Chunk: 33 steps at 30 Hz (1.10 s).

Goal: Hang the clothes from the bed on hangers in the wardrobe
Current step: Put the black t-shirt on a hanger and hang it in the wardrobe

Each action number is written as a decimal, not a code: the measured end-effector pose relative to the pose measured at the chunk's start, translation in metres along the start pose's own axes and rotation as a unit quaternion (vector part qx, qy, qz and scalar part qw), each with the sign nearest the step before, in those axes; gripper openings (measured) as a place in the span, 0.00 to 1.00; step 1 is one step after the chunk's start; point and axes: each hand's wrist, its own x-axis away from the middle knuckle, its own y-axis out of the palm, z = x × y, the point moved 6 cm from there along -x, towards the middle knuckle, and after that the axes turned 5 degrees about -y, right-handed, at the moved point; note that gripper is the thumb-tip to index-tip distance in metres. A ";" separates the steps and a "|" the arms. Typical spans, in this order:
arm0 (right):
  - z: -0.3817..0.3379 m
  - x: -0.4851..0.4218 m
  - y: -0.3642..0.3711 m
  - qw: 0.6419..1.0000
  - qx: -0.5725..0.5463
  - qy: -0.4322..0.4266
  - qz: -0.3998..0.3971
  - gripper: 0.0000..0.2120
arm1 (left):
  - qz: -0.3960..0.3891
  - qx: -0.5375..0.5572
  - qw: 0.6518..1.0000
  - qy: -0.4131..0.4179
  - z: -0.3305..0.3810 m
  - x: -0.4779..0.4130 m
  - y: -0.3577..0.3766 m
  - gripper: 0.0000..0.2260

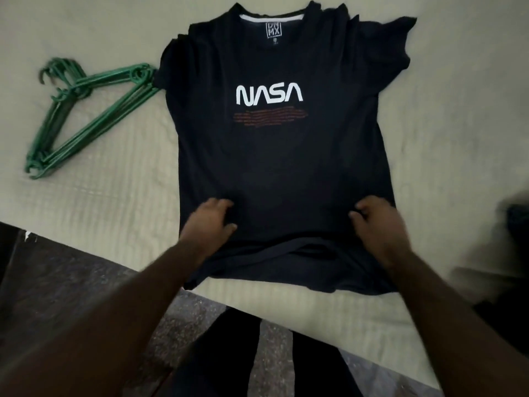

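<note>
The black T-shirt (280, 156) lies flat on the bed (100, 202). Near its hem, the left hand (210, 222) and right hand (378, 224) have fingers curled, seemingly bunching cloth. The sleeve touches the green hangers (86, 110), so a pull may drag them.

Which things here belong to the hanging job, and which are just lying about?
Job: black NASA T-shirt, green hangers, bed, left hand and right hand gripping the shirt.
Lying about: blurred dark item at the right edge, unidentifiable; speckled floor.
</note>
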 end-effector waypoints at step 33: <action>-0.151 -0.160 0.017 0.996 0.073 -0.013 0.047 0.16 | 0.094 -0.089 0.982 0.139 0.015 -0.166 -0.082 0.08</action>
